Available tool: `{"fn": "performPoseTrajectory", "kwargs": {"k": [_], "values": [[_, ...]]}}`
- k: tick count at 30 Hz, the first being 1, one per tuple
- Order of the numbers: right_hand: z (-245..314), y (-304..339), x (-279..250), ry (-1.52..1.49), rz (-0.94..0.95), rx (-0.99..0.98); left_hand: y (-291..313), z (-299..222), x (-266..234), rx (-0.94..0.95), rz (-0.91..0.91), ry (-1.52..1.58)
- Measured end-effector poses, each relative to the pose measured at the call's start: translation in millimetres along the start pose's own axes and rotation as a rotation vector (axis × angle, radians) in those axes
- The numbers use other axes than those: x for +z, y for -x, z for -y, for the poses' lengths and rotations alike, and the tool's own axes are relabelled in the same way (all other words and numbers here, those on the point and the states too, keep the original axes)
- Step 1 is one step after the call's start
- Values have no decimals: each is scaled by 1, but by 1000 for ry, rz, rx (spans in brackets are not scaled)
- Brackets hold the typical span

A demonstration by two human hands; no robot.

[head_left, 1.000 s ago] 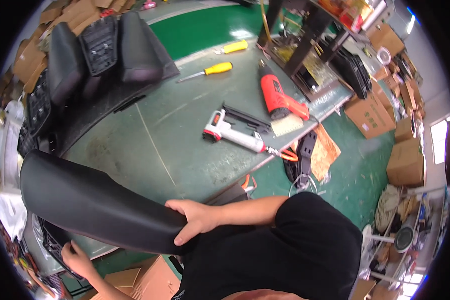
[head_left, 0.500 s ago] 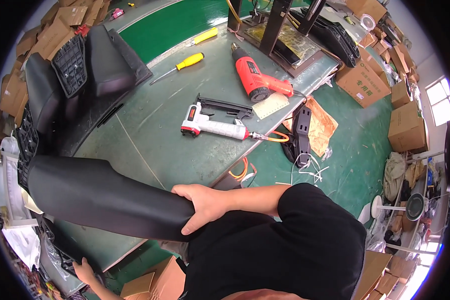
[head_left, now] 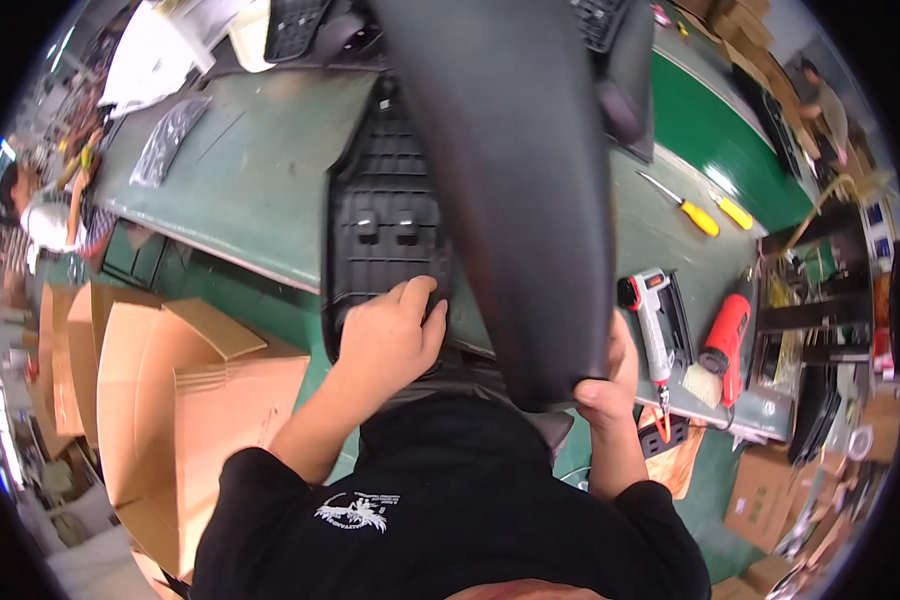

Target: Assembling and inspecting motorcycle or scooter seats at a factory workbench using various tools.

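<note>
A long black padded motorcycle seat (head_left: 530,200) stretches away from me over the green workbench (head_left: 260,150). My right hand (head_left: 615,380) is closed round its near right end, thumb on top. Just left of the seat lies a black ribbed plastic seat base (head_left: 385,240), its gridded side up with small pads on it. My left hand (head_left: 395,335) grips the near end of that base, fingers curled over its right edge. The seat overlaps part of the base's right side and hides it.
Right of the seat lie a staple gun (head_left: 653,320) with an orange hose, a red heat gun (head_left: 728,335), a yellow-handled screwdriver (head_left: 698,215) and a yellow-handled tool (head_left: 733,210). Open cardboard boxes (head_left: 230,400) stand at lower left. Another person (head_left: 55,215) is at far left.
My view has turned left. The seat now points away from me instead of leftward, still in my right hand. My left hand has brought the seat base in beside it.
</note>
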State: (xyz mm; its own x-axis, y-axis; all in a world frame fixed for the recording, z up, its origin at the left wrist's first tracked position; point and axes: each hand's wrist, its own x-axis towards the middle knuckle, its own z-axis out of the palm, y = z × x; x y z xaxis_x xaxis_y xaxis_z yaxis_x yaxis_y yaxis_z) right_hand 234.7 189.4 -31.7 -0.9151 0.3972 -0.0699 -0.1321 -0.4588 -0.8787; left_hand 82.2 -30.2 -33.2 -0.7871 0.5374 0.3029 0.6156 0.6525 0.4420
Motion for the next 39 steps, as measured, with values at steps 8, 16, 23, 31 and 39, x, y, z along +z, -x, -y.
{"fn": "performPoseTrajectory", "kwargs": {"k": [8,16,23,31,39], "values": [[-23,0,32,-253,39,144,-15,119,1,-433,-299,561],[-47,-2,56,-277,122,225,-36,139,1,-796,200,1293],[-57,-12,68,-279,97,159,-26,88,33,-769,133,1492],[-55,-12,50,-140,83,228,4,73,61,-552,104,1614],[4,-5,10,585,423,278,16,80,54,-383,157,1458]]}}
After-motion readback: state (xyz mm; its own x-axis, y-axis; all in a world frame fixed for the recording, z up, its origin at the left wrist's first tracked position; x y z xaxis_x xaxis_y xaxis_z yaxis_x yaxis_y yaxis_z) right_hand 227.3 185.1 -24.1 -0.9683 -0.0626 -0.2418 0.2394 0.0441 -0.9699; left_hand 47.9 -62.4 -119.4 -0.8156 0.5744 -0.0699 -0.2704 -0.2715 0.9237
